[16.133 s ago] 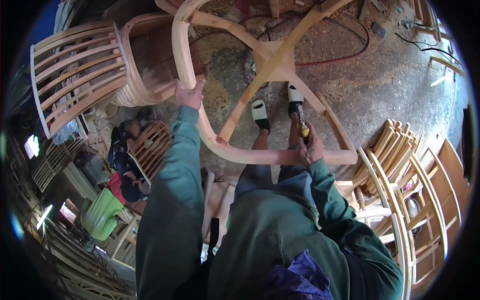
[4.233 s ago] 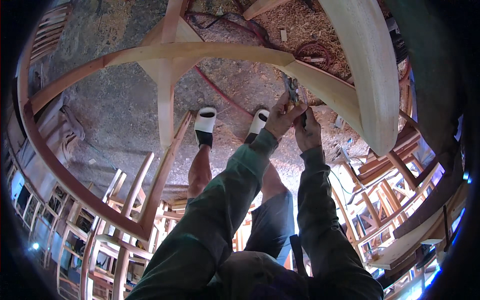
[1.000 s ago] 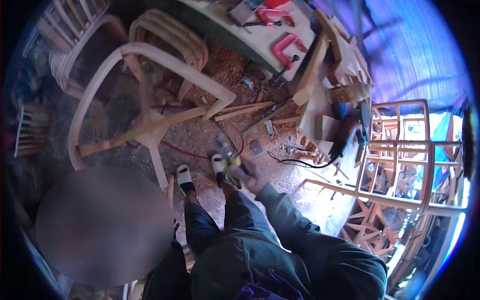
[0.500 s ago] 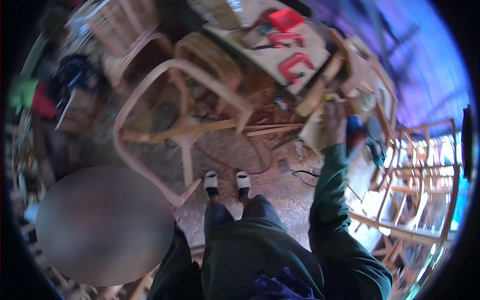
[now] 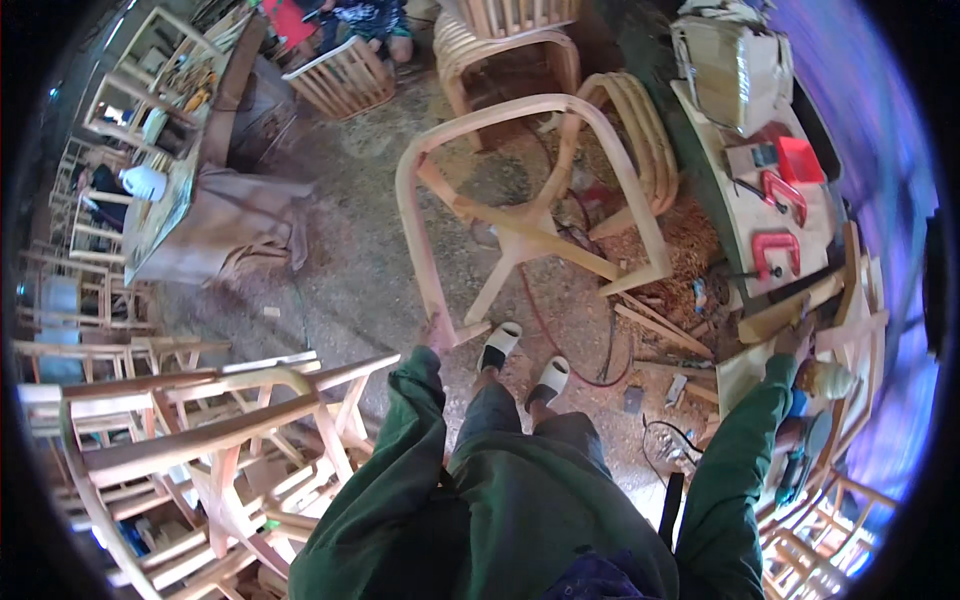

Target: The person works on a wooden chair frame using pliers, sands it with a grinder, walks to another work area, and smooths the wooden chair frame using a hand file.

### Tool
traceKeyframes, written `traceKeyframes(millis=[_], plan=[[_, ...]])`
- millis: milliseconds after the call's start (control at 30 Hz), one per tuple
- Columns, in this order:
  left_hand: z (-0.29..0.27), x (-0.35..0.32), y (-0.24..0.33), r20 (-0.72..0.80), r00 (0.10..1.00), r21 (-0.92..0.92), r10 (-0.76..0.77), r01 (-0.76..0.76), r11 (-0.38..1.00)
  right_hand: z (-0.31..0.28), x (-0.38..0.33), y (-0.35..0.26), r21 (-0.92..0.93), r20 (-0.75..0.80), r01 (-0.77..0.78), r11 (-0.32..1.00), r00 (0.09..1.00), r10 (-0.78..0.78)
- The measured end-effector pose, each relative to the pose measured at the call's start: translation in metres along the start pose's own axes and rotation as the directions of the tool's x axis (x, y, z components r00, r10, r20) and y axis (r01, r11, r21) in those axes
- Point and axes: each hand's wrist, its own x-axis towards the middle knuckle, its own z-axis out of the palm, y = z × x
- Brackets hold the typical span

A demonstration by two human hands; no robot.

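Observation:
A pale wooden chair frame point(image 5: 520, 222) stands on the floor before me, with a bent U-shaped top rail and crossed struts below. At its near left end, my left hand point(image 5: 436, 335) is closed round the rail. My right hand point(image 5: 793, 342) reaches over the bench on the right, beside a thick wooden block point(image 5: 790, 308) and a pale board point(image 5: 745, 375). Its fingers are partly hidden, so I cannot make out what they hold. A roll of pale material point(image 5: 826, 380) lies close to that hand.
Two red clamps point(image 5: 776, 254) and a red tray point(image 5: 800, 160) rest on the bench. Wooden chair frames point(image 5: 200, 450) crowd the lower left. Shavings and offcuts point(image 5: 665, 325) litter the floor, where a dark cable point(image 5: 672, 430) lies. Another person point(image 5: 375, 25) is at the far side.
The view has swung left, shifting the chair frame and bench rightward in the picture. My left hand, not visible before, now shows on the chair frame. My right arm still reaches to the bench.

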Motion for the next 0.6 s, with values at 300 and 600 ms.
traceKeyframes(millis=[300,600], plan=[[0.023,-0.041,0.066,0.09,0.985,-0.251,-0.145,0.163,0.954,-0.033,-0.025,-0.016,0.189,0.008,0.048,0.981,0.999,-0.051],[-0.013,-0.023,0.043,0.194,0.971,-0.313,-0.143,0.199,0.929,-0.108,-0.081,-0.135,0.336,-0.077,0.247,0.909,0.969,-0.235]])
